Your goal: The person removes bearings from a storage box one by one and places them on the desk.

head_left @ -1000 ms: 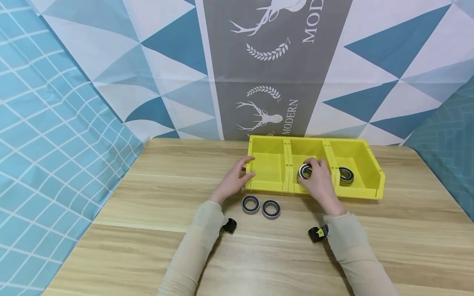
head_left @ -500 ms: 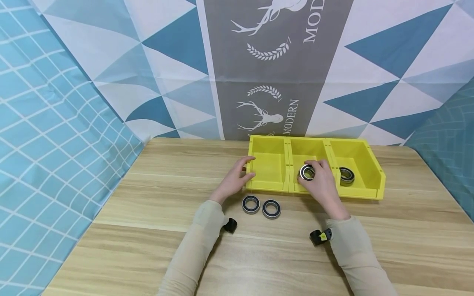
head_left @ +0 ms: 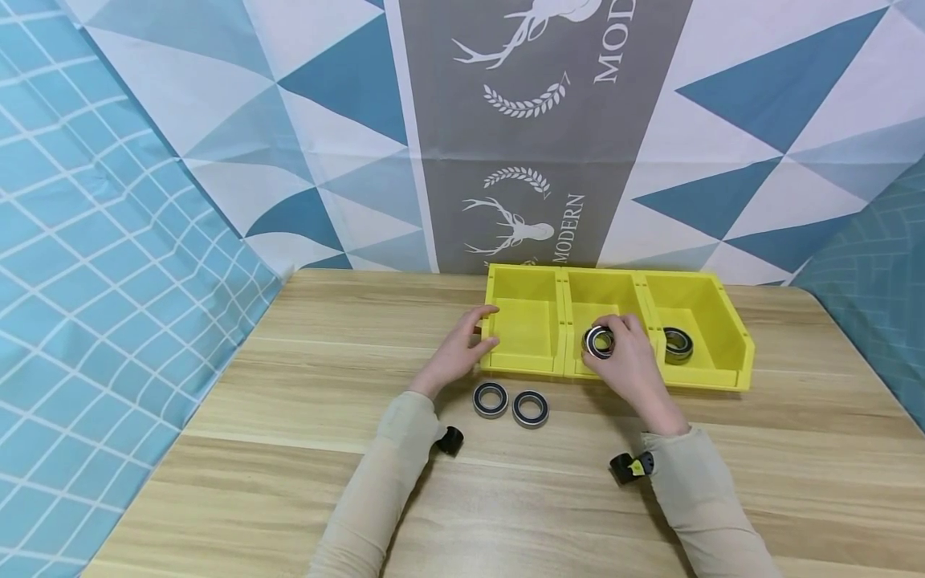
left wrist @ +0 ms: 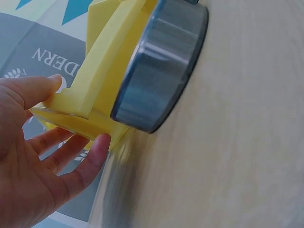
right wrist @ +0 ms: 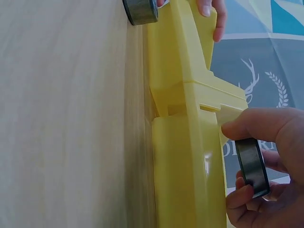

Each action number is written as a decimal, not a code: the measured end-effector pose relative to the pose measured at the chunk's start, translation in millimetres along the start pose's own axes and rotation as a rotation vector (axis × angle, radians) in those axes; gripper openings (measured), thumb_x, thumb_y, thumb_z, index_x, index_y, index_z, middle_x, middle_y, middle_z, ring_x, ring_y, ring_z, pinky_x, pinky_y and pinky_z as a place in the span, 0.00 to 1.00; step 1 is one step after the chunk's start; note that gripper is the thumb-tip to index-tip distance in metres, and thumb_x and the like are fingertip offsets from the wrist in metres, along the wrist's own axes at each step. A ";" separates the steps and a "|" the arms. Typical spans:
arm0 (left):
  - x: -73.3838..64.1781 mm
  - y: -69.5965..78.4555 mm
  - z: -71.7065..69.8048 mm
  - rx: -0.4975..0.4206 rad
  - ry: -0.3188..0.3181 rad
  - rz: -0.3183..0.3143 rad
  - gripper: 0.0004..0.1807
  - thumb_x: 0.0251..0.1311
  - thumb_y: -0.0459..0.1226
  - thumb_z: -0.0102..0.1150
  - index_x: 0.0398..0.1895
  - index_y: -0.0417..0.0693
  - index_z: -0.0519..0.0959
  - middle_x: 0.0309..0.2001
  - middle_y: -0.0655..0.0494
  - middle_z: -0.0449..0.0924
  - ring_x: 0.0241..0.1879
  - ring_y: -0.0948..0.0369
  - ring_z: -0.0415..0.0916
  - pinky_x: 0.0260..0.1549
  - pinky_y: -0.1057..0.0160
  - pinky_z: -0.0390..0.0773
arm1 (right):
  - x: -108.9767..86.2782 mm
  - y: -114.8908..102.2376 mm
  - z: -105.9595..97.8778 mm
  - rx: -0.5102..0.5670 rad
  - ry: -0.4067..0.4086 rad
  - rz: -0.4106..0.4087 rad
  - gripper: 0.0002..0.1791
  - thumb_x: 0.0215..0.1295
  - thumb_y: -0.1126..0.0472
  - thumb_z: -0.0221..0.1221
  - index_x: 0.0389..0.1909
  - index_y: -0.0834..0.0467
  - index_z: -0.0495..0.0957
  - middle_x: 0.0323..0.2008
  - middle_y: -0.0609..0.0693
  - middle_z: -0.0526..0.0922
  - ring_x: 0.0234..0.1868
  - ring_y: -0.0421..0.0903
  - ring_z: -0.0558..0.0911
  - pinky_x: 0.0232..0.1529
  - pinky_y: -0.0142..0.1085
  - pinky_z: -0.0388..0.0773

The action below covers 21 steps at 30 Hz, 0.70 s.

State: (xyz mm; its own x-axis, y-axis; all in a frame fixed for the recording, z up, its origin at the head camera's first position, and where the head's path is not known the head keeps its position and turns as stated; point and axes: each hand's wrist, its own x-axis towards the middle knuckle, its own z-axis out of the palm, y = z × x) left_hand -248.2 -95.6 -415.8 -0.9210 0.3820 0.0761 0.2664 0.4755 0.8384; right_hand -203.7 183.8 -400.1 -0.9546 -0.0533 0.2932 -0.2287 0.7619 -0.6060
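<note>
My right hand (head_left: 627, 359) pinches a ball bearing (head_left: 588, 343), a ring with dark seals and a steel rim, over the front of the middle yellow bin (head_left: 578, 364). The right wrist view shows this bearing (right wrist: 252, 166) on edge between thumb and fingers. My left hand (head_left: 455, 351) holds the side wall of the left yellow bin (head_left: 522, 364); in the left wrist view its thumb lies on the bin's edge (left wrist: 85, 90), fingers on the other side. Two bearings, a left one (head_left: 491, 385) and a right one (head_left: 531, 394), lie flat on the table before the bins.
The right yellow bin (head_left: 711, 376) holds bearings (head_left: 678, 355), apparently stacked; the divider hides part of them. All three bins stand joined in a row at the back of the wooden table (head_left: 347, 345), near a patterned cloth backdrop (head_left: 499, 136).
My right wrist has shifted slightly right and toward me, while the bearing stays pinched over the middle bin. The left hand and the two bearings on the table look unchanged.
</note>
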 end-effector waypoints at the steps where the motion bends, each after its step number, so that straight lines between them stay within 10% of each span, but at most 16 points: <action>1: -0.1 -0.2 -0.2 0.001 0.000 0.001 0.31 0.76 0.37 0.55 0.78 0.49 0.60 0.79 0.42 0.55 0.69 0.39 0.67 0.65 0.40 0.73 | -0.3 -0.3 -1.1 -0.001 -0.010 -0.001 0.24 0.58 0.65 0.66 0.55 0.70 0.75 0.50 0.67 0.72 0.48 0.63 0.76 0.50 0.58 0.77; 21: 0.3 -2.3 -0.7 -0.014 -0.005 0.013 0.31 0.75 0.37 0.55 0.78 0.48 0.60 0.79 0.42 0.55 0.68 0.39 0.67 0.65 0.40 0.73 | -13.4 -7.2 -7.1 -0.046 -0.149 -0.057 0.24 0.55 0.64 0.71 0.50 0.67 0.73 0.46 0.64 0.74 0.43 0.58 0.78 0.47 0.55 0.81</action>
State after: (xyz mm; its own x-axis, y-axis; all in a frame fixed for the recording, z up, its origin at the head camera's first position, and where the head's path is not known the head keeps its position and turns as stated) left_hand -249.3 -97.2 -417.3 -0.9163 0.3916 0.0845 0.2744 0.4598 0.8446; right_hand -188.0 183.6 -394.4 -0.9587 -0.1902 0.2113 -0.2780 0.7834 -0.5559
